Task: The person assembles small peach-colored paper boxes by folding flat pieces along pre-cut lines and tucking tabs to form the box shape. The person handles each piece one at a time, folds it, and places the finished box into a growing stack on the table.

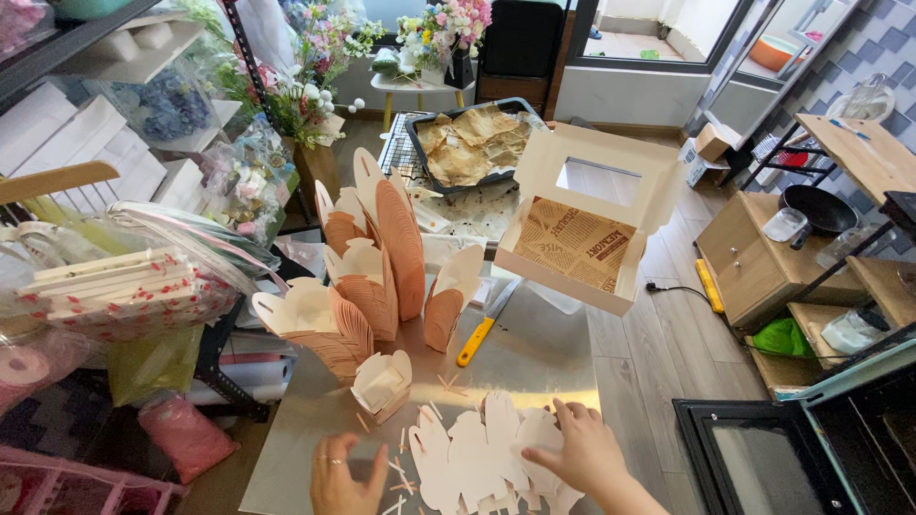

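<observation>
- While the right hand [580,456] lies flat, fingers spread, on the flat white box blanks [482,456], these sit at the near edge of the steel worktop [534,367].
- Left hand [345,480]: on the worktop beside the blanks, fingers loosely open, seemingly holding nothing.
- Folded small box [383,383] just behind.
- Yellow-handled knife [485,326] further back.

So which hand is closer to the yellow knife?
Right. The right hand rests on flat paper cutouts just below the knife; the left hand lies farther off, lower left.

One head view — looking steeply down, close over the metal table [534,372].
</observation>
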